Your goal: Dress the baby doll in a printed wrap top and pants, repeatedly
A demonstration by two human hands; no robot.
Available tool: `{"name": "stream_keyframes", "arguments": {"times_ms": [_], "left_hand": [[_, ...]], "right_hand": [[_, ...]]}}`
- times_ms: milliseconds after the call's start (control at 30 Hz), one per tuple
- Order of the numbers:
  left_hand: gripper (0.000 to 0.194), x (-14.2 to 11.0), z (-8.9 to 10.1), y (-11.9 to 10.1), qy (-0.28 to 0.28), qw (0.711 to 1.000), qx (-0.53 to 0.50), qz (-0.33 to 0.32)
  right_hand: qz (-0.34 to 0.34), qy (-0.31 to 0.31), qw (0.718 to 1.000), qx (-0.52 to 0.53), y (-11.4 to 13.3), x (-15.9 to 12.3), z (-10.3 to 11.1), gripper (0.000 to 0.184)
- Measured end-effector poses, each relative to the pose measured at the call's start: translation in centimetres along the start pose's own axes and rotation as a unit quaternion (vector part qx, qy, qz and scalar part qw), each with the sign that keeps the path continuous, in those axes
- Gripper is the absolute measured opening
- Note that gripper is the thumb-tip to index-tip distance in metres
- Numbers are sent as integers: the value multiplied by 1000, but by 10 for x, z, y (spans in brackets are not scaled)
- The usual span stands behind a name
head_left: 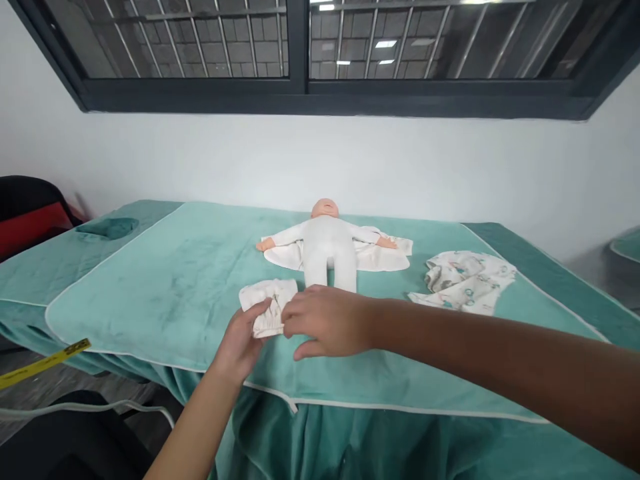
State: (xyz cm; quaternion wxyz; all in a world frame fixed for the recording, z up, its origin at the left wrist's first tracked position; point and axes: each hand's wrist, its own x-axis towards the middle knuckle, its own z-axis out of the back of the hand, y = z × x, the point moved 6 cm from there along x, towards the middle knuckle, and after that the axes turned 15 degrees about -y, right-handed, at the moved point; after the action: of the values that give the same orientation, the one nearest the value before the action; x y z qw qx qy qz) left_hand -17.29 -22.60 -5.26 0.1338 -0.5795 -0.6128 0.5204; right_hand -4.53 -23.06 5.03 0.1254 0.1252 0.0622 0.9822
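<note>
My left hand is closed on a small folded white baby garment with a gathered edge. Its thumb lies on top of the cloth. My right hand reaches in from the right, fingertips at the garment's right edge and thumb held apart from the fingers. Just beyond the hands a baby doll in a white suit lies on its back, arms spread. Under the doll an opened white garment is spread out. Part of the doll's legs is hidden behind my right hand.
A patterned white baby garment lies crumpled at the right on the green mat. Behind the table is a white wall with a barred window above. A black and red object and a yellow strap are at the left.
</note>
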Motion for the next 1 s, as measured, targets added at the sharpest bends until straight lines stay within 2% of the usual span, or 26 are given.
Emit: {"name": "stream_keyframes", "arguments": {"times_ms": [33,100,167,233,300,367,467,533,600,667,700,733,767,867,933,1000], "left_hand": [[36,5,11,0,-31,999,36,-17],[40,12,24,-1,-62,993,97,-38],[44,15,19,0,-33,988,144,-33],[46,15,1,-2,25,986,165,-28],[47,17,-17,-9,59,985,155,-40],[46,26,-27,-15,69,987,139,-45],[46,46,-21,-13,53,981,179,-54],[50,57,-5,-14,-24,959,256,-122],[53,58,4,-23,-118,907,320,-248],[51,48,-3,-32,-165,849,338,-371],[47,44,-13,-32,-159,838,334,-402],[43,43,-24,-30,-136,844,329,-401],[40,45,-36,-24,-103,867,325,-364],[43,60,-69,5,-2,941,296,-164],[47,68,-87,21,66,965,247,-60],[47,74,-102,32,131,974,186,10]], "right_hand": [[-20,-9,1000,17,-8,-5,-8,22],[-87,-37,995,37,-42,-15,-15,19],[-160,-84,983,30,-86,-26,-14,19],[-225,-149,963,14,-132,-37,-10,24],[-301,-230,925,-28,-174,-50,-3,31],[-376,-287,879,-54,-207,-63,0,40],[-452,-310,835,-46,-241,-77,-5,50],[-463,-307,830,-41,-259,-81,-9,54],[-458,-307,833,-51,-276,-81,-10,57],[-467,-303,829,-58,-295,-79,-10,61],[-481,-296,824,-52,-305,-78,-10,63],[-500,-286,817,-39,-316,-76,-11,66],[-519,-274,809,-20,-326,-73,-12,70],[-562,-243,790,36,-354,-62,-13,81],[-577,-236,780,52,-369,-55,-12,85],[-573,-222,783,92,-382,-47,-13,79]]}}
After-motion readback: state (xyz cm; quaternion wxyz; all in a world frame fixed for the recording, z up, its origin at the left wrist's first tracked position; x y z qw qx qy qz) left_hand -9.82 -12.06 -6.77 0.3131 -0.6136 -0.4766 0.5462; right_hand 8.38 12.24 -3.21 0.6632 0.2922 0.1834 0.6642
